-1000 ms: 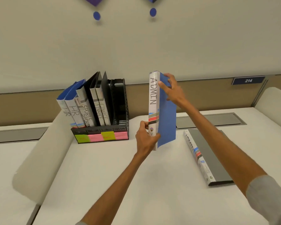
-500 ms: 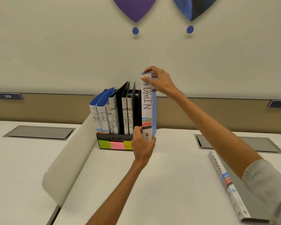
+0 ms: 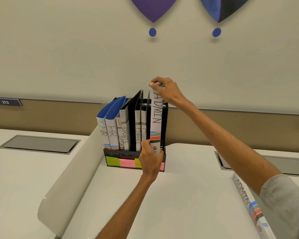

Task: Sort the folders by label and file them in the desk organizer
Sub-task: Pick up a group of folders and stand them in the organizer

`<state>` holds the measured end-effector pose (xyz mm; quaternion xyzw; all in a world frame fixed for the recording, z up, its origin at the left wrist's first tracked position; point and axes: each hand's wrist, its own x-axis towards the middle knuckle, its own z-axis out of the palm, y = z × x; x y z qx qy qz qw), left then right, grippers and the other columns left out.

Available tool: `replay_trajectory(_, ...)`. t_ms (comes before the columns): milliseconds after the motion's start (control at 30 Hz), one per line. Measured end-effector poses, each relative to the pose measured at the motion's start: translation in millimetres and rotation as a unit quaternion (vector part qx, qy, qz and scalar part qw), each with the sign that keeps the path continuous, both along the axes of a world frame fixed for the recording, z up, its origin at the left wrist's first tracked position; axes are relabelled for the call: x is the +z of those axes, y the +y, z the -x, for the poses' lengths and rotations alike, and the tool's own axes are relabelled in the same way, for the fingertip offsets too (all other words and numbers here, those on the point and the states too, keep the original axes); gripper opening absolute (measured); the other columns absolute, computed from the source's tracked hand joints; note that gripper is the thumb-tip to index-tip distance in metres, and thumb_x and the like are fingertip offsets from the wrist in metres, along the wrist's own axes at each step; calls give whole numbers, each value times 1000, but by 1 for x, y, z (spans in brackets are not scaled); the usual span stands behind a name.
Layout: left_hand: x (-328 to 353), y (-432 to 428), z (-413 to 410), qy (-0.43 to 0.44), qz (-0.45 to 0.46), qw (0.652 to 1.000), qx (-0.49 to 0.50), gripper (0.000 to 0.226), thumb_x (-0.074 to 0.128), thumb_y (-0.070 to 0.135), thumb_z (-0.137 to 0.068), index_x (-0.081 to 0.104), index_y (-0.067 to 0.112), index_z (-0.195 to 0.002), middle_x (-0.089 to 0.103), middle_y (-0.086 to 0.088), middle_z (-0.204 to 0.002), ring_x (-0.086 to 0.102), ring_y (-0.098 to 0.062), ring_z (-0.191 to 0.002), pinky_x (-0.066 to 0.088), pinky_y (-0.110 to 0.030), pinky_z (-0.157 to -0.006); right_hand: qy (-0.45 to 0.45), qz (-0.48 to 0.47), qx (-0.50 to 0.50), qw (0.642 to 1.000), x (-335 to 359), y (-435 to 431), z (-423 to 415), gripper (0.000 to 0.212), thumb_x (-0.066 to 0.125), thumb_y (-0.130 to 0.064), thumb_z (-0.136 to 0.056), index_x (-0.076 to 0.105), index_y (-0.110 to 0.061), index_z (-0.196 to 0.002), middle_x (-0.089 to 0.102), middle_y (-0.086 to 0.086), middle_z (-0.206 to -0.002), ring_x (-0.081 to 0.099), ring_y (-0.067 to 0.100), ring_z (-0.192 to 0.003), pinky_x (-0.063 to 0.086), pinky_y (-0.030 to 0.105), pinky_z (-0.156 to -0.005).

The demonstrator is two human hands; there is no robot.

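A black desk organizer point(image 3: 166, 128) stands at the back of the white desk, with yellow and pink sticky labels on its front. It holds two blue HR folders point(image 3: 110, 133), two SPORTS folders point(image 3: 125, 135) and two black FINANCE folders point(image 3: 138, 133). An upright ADMIN folder point(image 3: 156, 118) stands in the rightmost slot. My left hand point(image 3: 151, 161) grips its lower spine. My right hand point(image 3: 164, 89) pinches its top edge. A second ADMIN folder point(image 3: 248, 204) lies flat on the desk at the right, partly hidden by my right sleeve.
A curved white divider point(image 3: 71, 171) rises left of the organizer. Grey cable hatches point(image 3: 40, 144) sit in the desk at left and right. A wall panel with number plate 213 point(image 3: 5, 102) runs behind.
The ADMIN folder moved left from mid-air into the organizer's right end slot, with both hands still on it. The camera turned left and closer.
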<state>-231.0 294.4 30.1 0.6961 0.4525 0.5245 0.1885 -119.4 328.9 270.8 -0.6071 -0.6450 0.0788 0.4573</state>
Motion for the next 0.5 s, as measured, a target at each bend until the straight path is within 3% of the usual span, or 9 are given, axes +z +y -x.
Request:
replay_trajectory(100, -10, 14, -10, 9, 19, 1000, -10, 53, 80, 17, -75, 42, 12, -111, 55, -7, -103, 61, -22, -92, 60, -33, -64, -13, 10, -9, 1000, -12, 14, -12, 23, 52, -32, -98, 67, -17, -105, 63, 6, -106, 59, 21, -101, 52, 40, -90)
replay_trajectory(167, -18, 23, -15, 10, 29, 999, -23, 52, 79, 17, -77, 42, 12, -113, 54, -6, -105, 61, -21, -93, 59, -32, -66, -16, 20, -11, 1000, -22, 22, -19, 21, 51, -32, -98, 65, -19, -104, 59, 8, -112, 55, 21, -106, 48, 36, -92)
replay_trajectory(333, -34, 50, -19, 8, 64, 997, -46, 58, 79, 25, -78, 43, 13, -122, 54, -4, -114, 59, -20, -100, 59, -34, -77, 15, 3, -22, 1000, -47, 39, -30, 12, 54, -29, -96, 65, -23, -99, 52, 6, -118, 49, 7, -99, 38, 6, -73)
replay_trajectory(400, -35, 60, -19, -15, 103, 992, -76, 67, 82, 33, -74, 41, 18, -125, 56, 0, -117, 59, -18, -101, 57, -34, -81, 29, -14, -16, 999, -52, 44, -31, 12, 56, -28, -95, 66, -22, -99, 49, 5, -118, 50, 2, -95, 42, 0, -66)
replay_trajectory(500, -40, 64, -10, -39, 164, 973, -159, 79, 81, 43, -71, 34, 29, -132, 53, 11, -123, 57, -7, -106, 52, -23, -83, 11, -30, -8, 999, -56, 49, -28, 15, 54, -32, -95, 66, -25, -101, 48, 4, -118, 50, 3, -98, 42, 1, -70)
